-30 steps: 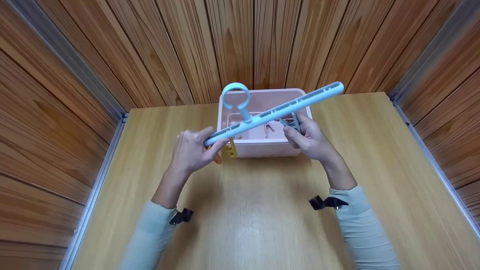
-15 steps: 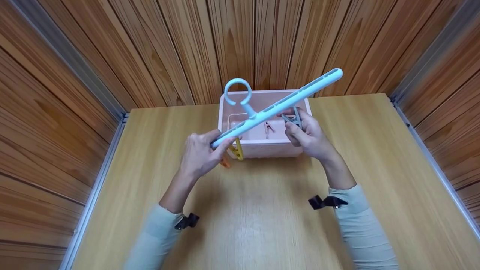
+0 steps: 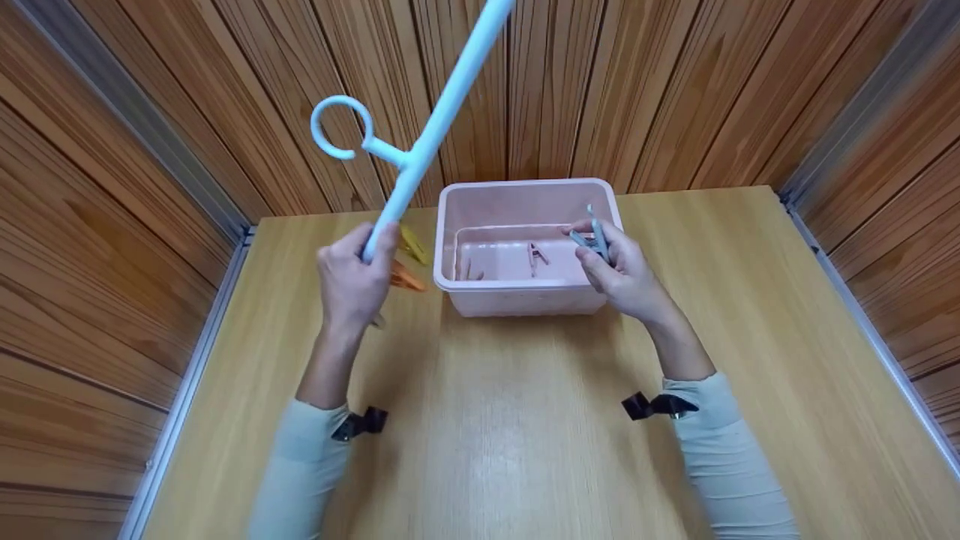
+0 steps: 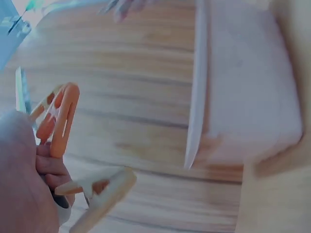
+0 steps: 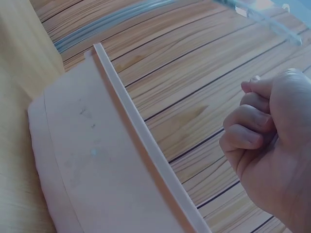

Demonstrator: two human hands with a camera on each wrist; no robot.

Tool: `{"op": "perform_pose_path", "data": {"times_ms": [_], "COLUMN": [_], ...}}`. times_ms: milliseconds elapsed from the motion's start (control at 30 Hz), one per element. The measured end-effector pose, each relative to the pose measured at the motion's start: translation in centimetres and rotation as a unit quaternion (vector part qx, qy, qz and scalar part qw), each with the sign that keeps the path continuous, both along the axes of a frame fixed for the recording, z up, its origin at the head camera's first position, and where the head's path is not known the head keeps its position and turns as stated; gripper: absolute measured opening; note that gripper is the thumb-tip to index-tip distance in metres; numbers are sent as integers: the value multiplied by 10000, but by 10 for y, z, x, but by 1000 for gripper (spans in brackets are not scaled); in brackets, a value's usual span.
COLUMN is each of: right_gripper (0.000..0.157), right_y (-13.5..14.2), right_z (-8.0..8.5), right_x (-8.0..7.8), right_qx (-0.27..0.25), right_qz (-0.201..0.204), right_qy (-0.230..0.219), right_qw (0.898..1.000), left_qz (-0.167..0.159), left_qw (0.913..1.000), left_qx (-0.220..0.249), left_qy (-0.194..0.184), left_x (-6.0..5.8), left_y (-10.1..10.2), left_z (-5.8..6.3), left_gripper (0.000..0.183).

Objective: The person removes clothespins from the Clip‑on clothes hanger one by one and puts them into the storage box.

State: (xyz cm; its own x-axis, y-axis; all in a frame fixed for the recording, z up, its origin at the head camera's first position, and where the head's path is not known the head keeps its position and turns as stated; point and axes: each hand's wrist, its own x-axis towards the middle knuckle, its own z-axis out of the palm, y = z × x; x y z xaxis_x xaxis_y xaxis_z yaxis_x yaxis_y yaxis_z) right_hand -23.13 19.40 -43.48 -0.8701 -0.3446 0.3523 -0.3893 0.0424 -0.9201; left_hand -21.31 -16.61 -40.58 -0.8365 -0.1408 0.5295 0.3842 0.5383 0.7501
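Observation:
In the head view my left hand (image 3: 351,276) grips the lower end of a light blue hanger bar (image 3: 435,135), which slants up past the frame's top edge. Its open ring hook (image 3: 342,102) points left. A yellow clothespin (image 3: 414,245) and an orange clothespin (image 3: 407,277) hang from the bar beside this hand. The left wrist view also shows a beige clothespin (image 4: 107,196) below the orange one. Over the bin's right side, my right hand (image 3: 626,274) pinches a blue-grey clothespin (image 3: 600,240). Curled fingers (image 5: 243,138) hide that clothespin in the right wrist view.
A pink plastic bin (image 3: 525,300) stands at the back of the wooden table (image 3: 495,420). Inside it lie a pink clothespin (image 3: 537,255) and a smaller pink piece at the left. Wood-panelled walls (image 3: 465,90) enclose the back and both sides.
My left hand has moved left and up, swinging the hanger much steeper and away from over the bin. The clothespins on it moved along. My right hand stays nearly in place with its clothespin.

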Motion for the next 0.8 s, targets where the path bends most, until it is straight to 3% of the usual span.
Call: {"op": "perform_pose_path", "data": {"times_ms": [233,433,600,800], "right_gripper": [30,30,31,33], "right_y": [4,1,0,-2], "right_z": [1,6,15,27], "right_x": [-8,-16,-25,-37], "right_qx": [-74,22,154,391], "right_qz": [-85,-143,-221,-218], "right_qy": [-219,-301,-233,-218], "right_qw": [9997,9994,9994,9988], "left_qz": [-2,37,-125,-172], "left_qw": [9963,9966,9968,9962], "left_qx": [-840,-760,-721,-839], "left_qy": [-208,-307,-310,-161], "left_x": [1,2,3,4], "left_y": [-6,-4,-2,-1], "left_z": [-7,-15,-19,-23], "left_gripper": [40,38,36,37]}}
